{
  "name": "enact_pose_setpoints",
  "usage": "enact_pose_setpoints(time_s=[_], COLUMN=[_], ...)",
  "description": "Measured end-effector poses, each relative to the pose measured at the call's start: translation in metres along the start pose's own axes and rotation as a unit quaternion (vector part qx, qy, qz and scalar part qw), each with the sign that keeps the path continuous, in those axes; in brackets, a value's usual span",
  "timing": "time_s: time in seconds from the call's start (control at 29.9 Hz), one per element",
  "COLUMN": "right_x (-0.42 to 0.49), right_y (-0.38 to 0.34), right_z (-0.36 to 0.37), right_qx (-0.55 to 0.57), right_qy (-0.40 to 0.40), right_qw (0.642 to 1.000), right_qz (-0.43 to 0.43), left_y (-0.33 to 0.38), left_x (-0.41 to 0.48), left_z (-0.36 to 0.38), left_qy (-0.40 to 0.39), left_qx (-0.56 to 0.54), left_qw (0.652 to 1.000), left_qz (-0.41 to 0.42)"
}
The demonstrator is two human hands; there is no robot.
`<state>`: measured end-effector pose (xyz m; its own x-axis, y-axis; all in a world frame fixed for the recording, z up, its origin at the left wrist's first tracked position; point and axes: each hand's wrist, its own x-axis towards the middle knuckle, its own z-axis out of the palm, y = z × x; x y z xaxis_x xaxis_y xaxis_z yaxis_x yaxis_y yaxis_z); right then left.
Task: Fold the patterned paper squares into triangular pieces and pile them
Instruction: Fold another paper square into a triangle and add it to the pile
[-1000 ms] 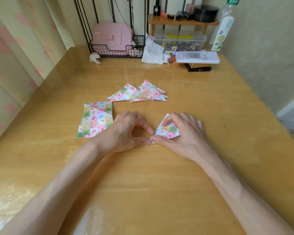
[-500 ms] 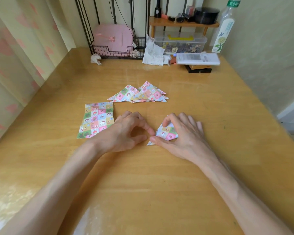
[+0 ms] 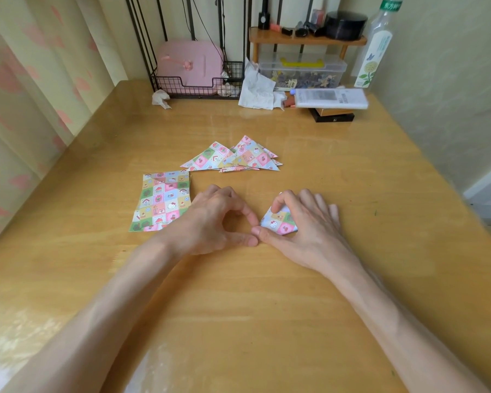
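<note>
A small folded patterned paper (image 3: 278,224) lies on the wooden table (image 3: 267,293) in front of me. My right hand (image 3: 309,225) covers its right side, with the curled index finger on its top corner and the thumb along its lower edge. My left hand (image 3: 214,221) is curled beside it, and its index fingertip and thumb tip close on the paper's left corner. A stack of flat patterned squares (image 3: 162,201) lies to the left of my left hand. Beyond both hands sits a loose pile of folded triangles (image 3: 236,158).
At the table's far edge stand a wire basket with a pink box (image 3: 190,66), crumpled tissues (image 3: 257,90), a clear plastic container (image 3: 302,69), a white box on a dark one (image 3: 330,99) and a bottle (image 3: 376,46). A curtain hangs on the left and a wall stands on the right.
My left thumb has closed in against my right thumb at the paper's lower left corner, covering the tip that stuck out. The squares and the triangle pile have not moved.
</note>
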<state>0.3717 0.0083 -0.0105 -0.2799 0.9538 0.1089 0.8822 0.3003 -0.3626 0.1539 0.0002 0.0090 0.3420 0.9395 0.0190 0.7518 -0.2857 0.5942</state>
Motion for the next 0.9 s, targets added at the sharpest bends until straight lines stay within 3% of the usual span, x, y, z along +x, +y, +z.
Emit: enact_pose_setpoints(time_s=[0.9], right_x=[0.001], right_y=[0.012], right_z=[-0.004], right_qx=[0.06], right_qy=[0.011], right_qw=[0.998], right_qz=[-0.013], left_y=[-0.002], left_x=[0.003], left_z=[0.008], left_qy=[0.019], left_qx=[0.033], left_qw=[0.999], left_qz=[0.032])
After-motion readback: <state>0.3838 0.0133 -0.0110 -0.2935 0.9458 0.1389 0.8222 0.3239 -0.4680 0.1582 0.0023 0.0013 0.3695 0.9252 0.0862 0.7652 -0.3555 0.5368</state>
